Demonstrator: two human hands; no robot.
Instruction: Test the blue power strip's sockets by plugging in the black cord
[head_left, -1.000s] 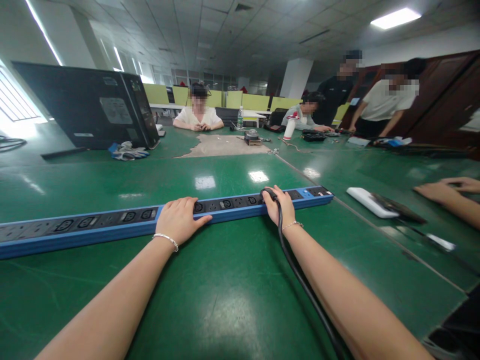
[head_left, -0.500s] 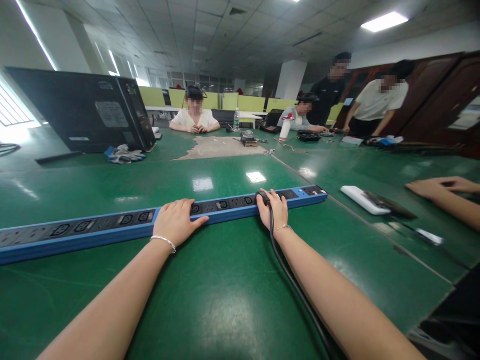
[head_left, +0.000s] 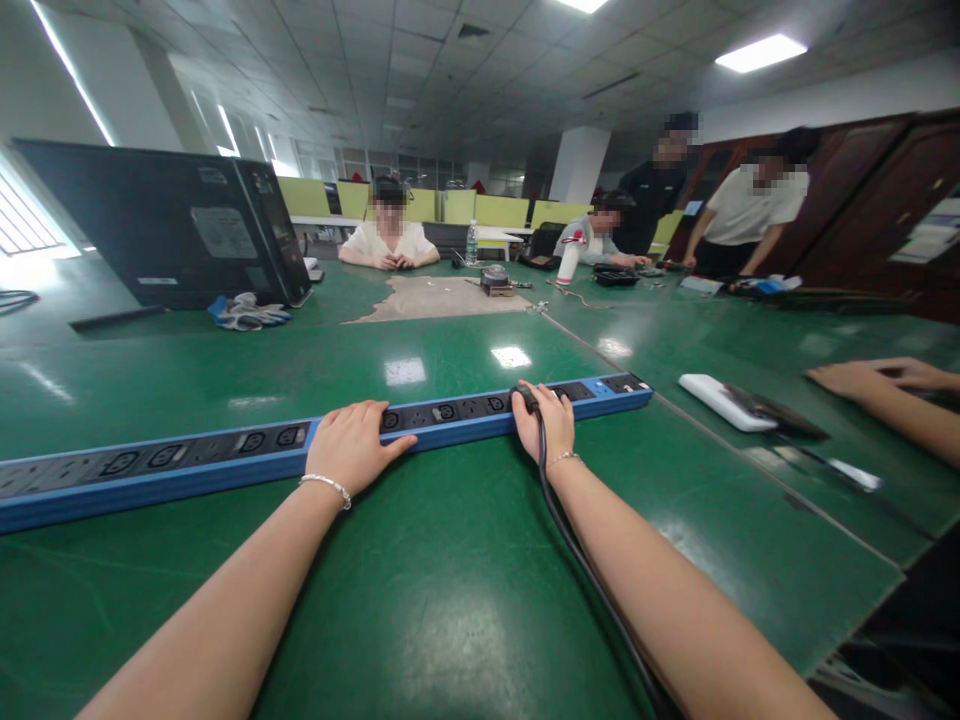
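A long blue power strip (head_left: 465,432) with black sockets lies across the green table, slightly slanted. My left hand (head_left: 351,443) is laid over its middle, thumb along the front side and fingers across the top, gripping it. Farther right, my right hand (head_left: 551,420) is closed round a black power plug (head_left: 523,398) at the strip's sockets. Whether the plug's pins are seated in a socket is hidden. From the plug a black cord (head_left: 564,540) runs down beside my right forearm towards the bottom edge.
A black computer case (head_left: 180,225) stands at the left, with work gloves (head_left: 249,312) before it. At the right are a white power bank (head_left: 724,402) and another person's hands (head_left: 862,378). A white bottle (head_left: 570,260) and several people are across the table (head_left: 450,600).
Both hands stay in the same places on the power strip and plug. The whole view shifts very slightly; nothing is taken up or let go.
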